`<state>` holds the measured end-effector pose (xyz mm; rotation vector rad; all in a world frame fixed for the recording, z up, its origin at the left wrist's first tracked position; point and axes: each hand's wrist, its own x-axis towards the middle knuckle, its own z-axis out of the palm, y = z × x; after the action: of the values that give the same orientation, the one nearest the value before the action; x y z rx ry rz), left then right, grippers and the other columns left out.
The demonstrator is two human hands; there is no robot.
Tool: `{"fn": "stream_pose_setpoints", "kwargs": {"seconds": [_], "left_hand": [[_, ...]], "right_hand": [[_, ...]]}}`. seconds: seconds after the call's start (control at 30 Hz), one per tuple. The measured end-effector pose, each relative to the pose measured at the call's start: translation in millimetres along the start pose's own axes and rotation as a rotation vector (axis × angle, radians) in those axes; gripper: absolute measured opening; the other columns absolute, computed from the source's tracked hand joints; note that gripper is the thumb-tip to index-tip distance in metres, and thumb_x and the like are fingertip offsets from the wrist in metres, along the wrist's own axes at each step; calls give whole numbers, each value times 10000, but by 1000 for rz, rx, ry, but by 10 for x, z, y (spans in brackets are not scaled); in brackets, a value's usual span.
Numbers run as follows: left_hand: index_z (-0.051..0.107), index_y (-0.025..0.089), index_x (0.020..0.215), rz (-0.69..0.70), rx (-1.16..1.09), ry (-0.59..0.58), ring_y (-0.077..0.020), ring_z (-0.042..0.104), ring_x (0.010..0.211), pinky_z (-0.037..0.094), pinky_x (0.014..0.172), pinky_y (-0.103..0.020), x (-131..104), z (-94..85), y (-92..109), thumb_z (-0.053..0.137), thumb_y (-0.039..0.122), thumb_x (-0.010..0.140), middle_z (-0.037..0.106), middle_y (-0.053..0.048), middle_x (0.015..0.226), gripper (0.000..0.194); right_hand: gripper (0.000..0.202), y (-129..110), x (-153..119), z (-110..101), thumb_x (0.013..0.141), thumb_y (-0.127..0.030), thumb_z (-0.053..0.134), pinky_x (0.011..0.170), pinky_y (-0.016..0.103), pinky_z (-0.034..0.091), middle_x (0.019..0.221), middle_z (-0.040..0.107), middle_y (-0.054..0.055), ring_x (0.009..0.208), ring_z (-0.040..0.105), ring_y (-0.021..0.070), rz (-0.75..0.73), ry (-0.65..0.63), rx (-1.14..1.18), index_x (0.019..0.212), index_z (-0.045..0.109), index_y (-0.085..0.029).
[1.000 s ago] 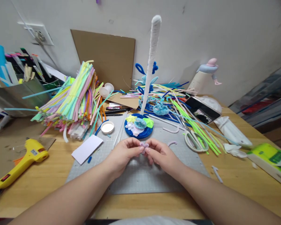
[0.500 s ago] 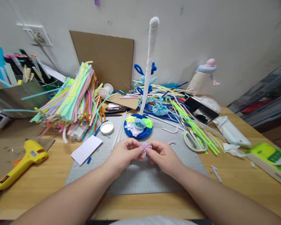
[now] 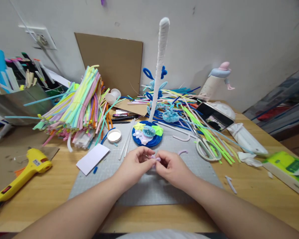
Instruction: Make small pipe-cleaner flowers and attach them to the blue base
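Both hands pinch a small lilac pipe-cleaner flower [image 3: 154,158] above the grey cutting mat [image 3: 161,194]. My left hand [image 3: 137,164] grips it from the left, thumb against fingertips; my right hand [image 3: 173,167] is closed on its right side. Fingers cover most of the flower. Just beyond the hands stands a round blue base [image 3: 153,142] with a tall white wrapped stem [image 3: 159,63]. Yellow, green, blue and pale pink fuzzy pieces sit on that base, and blue loops and leaves surround the stem. A short lilac pipe-cleaner piece [image 3: 183,152] lies right of the hands.
A yellow glue gun [image 3: 32,166] lies at left, near a white card [image 3: 93,158] and a small round dish [image 3: 114,135]. Bundled pipe cleaners [image 3: 77,106] rise behind. Scissors [image 3: 206,149], green pipe cleaners [image 3: 214,139] and a phone [image 3: 214,116] are on the right.
My fingers have closed further over the lilac flower, and it has turned so less of it shows. Both hands stay in nearly the same place.
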<state>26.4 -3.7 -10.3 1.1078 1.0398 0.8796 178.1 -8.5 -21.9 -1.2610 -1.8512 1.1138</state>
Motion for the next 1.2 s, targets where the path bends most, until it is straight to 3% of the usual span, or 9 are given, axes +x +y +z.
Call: {"fn": "stream_pose_setpoints", "kwargs": {"seconds": [0.23,0.43,0.6,0.67,0.83,1.07,1.2], "left_hand": [[557,133,693,-47,-147,43,-112,581,584,461,605,-234,-11,-14,38,745,319,592,623,-10,626,283],[574,119,644,-58,-40,29,-106,574,541,452,558,-219,-12,0,33,724,290,601,620,-13,586,231],[561,129,577,-75,43,75,-105,556,512,434,532,-213,-23,25,-33,691,188,595,603,0,532,143],[559,133,575,-60,62,86,-110,553,522,435,540,-220,-22,30,-63,680,185,601,601,1,545,135],[585,134,734,24,90,47,-106,546,595,413,553,-207,-22,23,-36,644,217,666,612,-8,664,122],[513,146,694,-27,-85,45,-88,519,531,409,541,-206,-28,10,67,686,297,642,563,28,565,236],[517,139,669,-19,-54,8,-84,514,524,408,538,-204,-18,3,56,694,329,629,561,23,565,263]], "right_hand": [[143,-26,22,-29,823,-272,469,448,186,339,648,548,-20,473,427,72,43,-43,262,783,555,-164],[204,-41,-6,-30,847,-223,422,507,195,332,609,519,-31,536,444,88,-59,-64,115,693,546,-171],[233,-17,-43,21,786,-157,448,493,220,256,532,421,-39,516,381,96,-122,38,-181,554,440,-174],[232,-7,-42,34,777,-155,447,484,221,243,523,405,-41,507,370,95,-100,54,-201,547,419,-176],[186,12,-2,-3,782,-182,449,473,199,274,534,407,-49,504,368,86,-28,-51,-53,599,480,-168],[169,-5,1,-39,849,-241,430,475,179,340,655,544,-25,501,434,75,-2,-58,160,775,563,-167],[182,26,-2,-29,846,-209,434,472,176,334,631,526,-30,480,409,65,-32,-64,155,734,570,-165]]}}
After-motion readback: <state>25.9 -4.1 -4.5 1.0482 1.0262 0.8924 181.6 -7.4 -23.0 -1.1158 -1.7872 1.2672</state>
